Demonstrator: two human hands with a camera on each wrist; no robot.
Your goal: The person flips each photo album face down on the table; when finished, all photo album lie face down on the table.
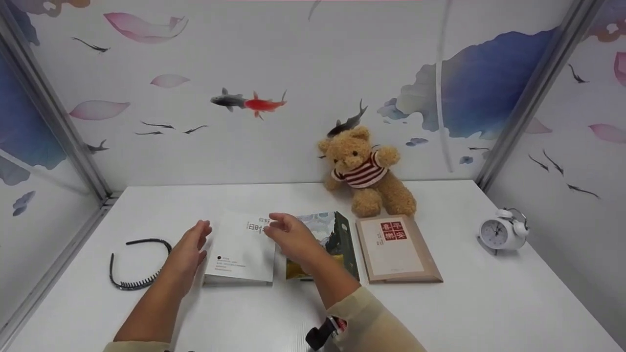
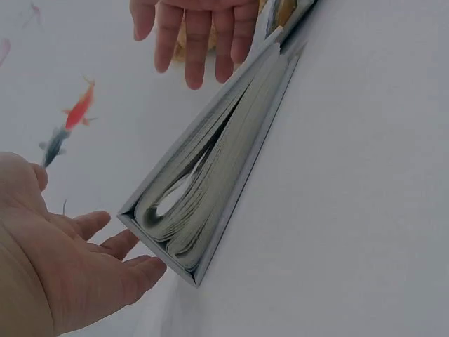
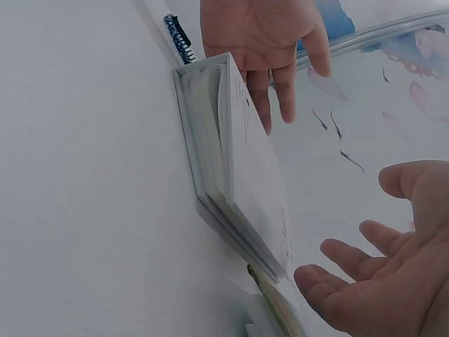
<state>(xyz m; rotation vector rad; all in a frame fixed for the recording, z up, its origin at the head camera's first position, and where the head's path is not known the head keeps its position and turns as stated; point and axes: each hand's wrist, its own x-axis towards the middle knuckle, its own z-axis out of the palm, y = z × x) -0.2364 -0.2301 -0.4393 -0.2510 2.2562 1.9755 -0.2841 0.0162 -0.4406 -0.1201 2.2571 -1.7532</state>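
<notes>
A white hardcover book (image 1: 239, 252) with black characters lies on the table, its cover raised at a slant over the pages. My left hand (image 1: 188, 256) is at the book's left side, fingers extended; in the left wrist view its fingertips are close to the spine, and I cannot tell if they touch. Over the book's right edge hovers my right hand (image 1: 296, 242), fingers relaxed and slightly bent, with nothing held. Partly hidden beneath that hand is a book with a painted landscape cover (image 1: 345, 244). Page edges (image 2: 210, 168) of the white book show in the left wrist view.
Right of the landscape book lies a beige book (image 1: 391, 259) with red characters. A teddy bear (image 1: 364, 171) in a striped shirt sits behind the books. At the far right stands a white alarm clock (image 1: 501, 232). A black toothed headband (image 1: 132, 284) lies left of my left hand.
</notes>
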